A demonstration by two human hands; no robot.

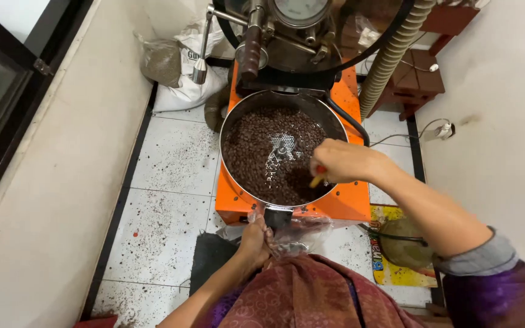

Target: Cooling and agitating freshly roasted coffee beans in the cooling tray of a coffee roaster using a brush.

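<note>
The right hand [343, 161] clenched a small brush [317, 180], sweeping roasted coffee beans [256, 152] across the cooling tray [231, 118] toward its chute [277, 215], best with short strokes, while the left hand [255, 240] gripped a clear plastic bag [299, 234] (mouth held snug beneath).

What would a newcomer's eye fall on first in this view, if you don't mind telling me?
First the round metal tray of dark roasted beans at centre, set on a bright orange machine. Next the right hand over the tray's right side, holding a small stick-like tool among the beans. Below the tray, the left hand grips a clear plastic bag at the chute.
</note>
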